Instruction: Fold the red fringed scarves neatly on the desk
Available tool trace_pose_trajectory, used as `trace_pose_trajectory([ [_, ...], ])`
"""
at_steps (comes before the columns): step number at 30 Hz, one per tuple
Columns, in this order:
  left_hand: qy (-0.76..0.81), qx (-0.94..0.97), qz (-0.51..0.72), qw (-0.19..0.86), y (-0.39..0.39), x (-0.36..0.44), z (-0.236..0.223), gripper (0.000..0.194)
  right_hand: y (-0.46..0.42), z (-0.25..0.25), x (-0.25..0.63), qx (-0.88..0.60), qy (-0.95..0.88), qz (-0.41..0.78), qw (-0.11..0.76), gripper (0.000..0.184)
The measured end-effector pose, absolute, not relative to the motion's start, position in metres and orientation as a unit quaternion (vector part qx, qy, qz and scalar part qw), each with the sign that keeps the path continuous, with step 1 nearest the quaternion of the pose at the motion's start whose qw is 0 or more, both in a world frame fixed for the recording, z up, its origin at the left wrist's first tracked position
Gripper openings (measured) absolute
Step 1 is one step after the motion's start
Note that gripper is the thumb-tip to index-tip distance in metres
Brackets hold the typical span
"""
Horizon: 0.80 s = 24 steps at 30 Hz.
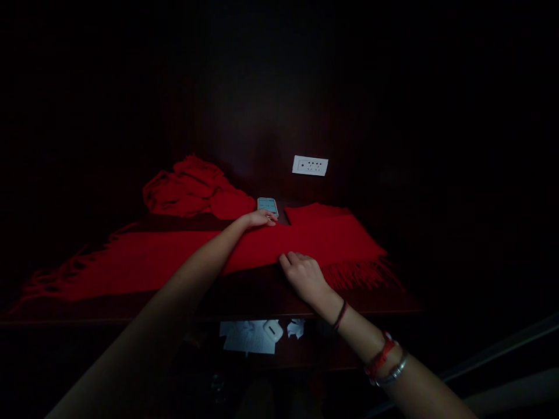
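Left grip (pixel 262 218): at the far edge of the red fringed scarf (pixel 257 247); can't tell whether it clamps cloth.
Right grip (pixel 303 274): fingers curled at the near edge; pinch unclear.
Scarf: stretched sideways across the tabletop (pixel 248 298).
Smartphone (pixel 266 205): lit, just behind the left hand.
Bunched red cloth (pixel 192 189): back left.

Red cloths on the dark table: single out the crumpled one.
The bunched red fabric heap at the back left, beside the lit rectangular phone. The long fringed red scarf in front lies mostly flat.
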State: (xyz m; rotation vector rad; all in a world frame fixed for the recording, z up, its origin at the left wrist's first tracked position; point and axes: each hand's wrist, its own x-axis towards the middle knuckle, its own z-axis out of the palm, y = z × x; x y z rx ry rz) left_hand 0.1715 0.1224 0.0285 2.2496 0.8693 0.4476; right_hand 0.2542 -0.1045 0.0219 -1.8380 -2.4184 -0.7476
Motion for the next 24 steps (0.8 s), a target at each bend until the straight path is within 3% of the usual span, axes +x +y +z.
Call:
trace_pose_trajectory([
  [4,0.334,0.812,0.237,0.415,0.117,0.185,0.055,0.031,-0.108,0.046,0.272,-0.633,-0.734,-0.237,0.060,0.023],
  [12,0.288,0.778,0.270,0.489,0.099,0.257,0.111,0.030,-0.113,0.095,0.348,-0.633,-0.692,-0.104,0.332,0.029],
  [18,0.269,0.801,0.246,0.475,0.084,0.321,0.124,0.031,-0.131,0.094,0.402,-0.673,-0.640,-0.061,0.367,0.034],
  [24,0.266,0.827,0.215,0.446,0.077,0.371,0.120,0.030,-0.143,0.074,0.435,-0.724,-0.590,-0.106,0.341,0.039],
])
